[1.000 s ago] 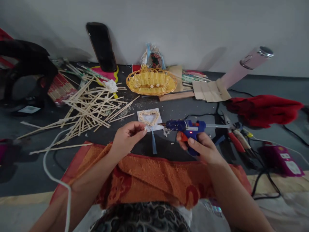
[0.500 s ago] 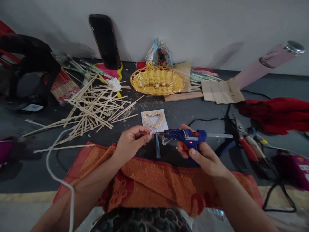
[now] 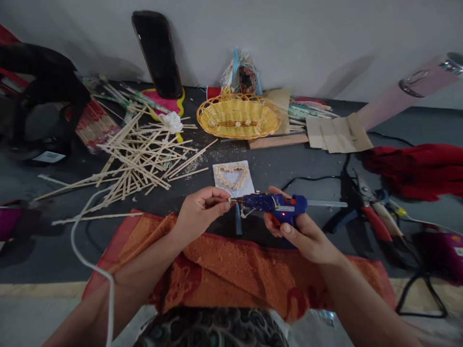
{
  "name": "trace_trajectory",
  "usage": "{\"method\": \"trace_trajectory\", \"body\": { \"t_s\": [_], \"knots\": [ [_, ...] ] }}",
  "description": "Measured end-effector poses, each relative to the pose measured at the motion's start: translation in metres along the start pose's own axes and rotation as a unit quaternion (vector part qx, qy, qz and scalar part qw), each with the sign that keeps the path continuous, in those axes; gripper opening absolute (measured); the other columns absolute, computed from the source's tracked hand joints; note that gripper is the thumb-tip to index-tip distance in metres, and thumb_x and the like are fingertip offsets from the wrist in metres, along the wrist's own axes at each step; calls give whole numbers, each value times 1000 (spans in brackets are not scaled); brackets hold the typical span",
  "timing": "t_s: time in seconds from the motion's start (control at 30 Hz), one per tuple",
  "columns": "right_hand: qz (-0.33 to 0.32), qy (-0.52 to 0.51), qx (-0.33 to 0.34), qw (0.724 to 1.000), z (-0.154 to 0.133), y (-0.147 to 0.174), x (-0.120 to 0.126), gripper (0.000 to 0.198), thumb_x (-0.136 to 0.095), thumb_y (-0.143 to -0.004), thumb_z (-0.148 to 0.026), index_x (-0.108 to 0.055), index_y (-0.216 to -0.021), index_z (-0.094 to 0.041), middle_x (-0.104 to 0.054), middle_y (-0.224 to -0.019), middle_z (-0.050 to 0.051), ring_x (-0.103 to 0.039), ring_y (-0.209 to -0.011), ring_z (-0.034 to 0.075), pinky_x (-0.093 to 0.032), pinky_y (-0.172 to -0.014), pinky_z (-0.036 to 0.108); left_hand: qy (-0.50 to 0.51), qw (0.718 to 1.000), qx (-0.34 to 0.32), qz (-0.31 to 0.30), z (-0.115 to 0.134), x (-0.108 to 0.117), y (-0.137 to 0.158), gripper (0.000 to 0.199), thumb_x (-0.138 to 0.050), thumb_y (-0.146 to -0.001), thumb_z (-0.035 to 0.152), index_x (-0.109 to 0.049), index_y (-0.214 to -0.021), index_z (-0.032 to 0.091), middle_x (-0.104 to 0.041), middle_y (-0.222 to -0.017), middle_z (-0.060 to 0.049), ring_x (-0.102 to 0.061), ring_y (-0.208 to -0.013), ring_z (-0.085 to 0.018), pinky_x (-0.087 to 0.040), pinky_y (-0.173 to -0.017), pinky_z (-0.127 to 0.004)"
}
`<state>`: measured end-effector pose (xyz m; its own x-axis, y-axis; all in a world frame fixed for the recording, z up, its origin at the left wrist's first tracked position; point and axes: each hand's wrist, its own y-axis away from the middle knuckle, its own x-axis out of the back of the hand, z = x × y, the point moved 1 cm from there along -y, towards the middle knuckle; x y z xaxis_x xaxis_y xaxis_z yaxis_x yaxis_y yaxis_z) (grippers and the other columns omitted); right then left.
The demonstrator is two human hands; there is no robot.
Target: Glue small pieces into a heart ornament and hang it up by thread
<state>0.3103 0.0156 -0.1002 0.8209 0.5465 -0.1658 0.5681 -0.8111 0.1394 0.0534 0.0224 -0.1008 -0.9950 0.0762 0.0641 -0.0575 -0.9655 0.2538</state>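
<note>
My right hand is wrapped round the grip of a blue hot glue gun, whose red light glows and whose clear glue stick juts out at the back. The nozzle points left, at the fingertips of my left hand. Those fingers pinch a tiny pale piece, mostly hidden, right by the nozzle tip. Just beyond the hands, a heart outline of small pale bits lies on a white paper square. A blue tassel hangs below the paper, partly behind the nozzle.
Thin wooden sticks are heaped at left. A yellow wicker basket holds a few small pale pieces. Pliers, a red cloth and a pink bottle stand or lie at right. An orange towel covers the front edge.
The glue gun has shifted slightly left, bringing its nozzle to the left fingertips. The whole view has moved a little; both hands keep their grips.
</note>
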Motion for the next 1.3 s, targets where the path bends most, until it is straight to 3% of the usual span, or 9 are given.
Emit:
{"method": "trace_trajectory", "body": {
  "t_s": [0.7,1.3],
  "knots": [
    [0,11,-15,1000,1,2,2,68,-53,-95,-38,-18,-153,-32,-57,-100,6,-50,-81,16,-43,-69,31,8,1000,19,-4,6,-2,0,14,-70,-78,26,-66,-88,17,-71,-71,-1,-64,-61,-11,-53,-58,-21],
    [-10,14,-3,1000,3,1,4,67,-53,-96,-37,-17,-153,-30,-56,-99,5,-49,-81,14,-41,-68,28,-3,1000,-3,0,4,-2,-3,12,-70,-79,24,-66,-88,17,-71,-70,0,-66,-61,-10,-53,-56,-18]
  ]
}}
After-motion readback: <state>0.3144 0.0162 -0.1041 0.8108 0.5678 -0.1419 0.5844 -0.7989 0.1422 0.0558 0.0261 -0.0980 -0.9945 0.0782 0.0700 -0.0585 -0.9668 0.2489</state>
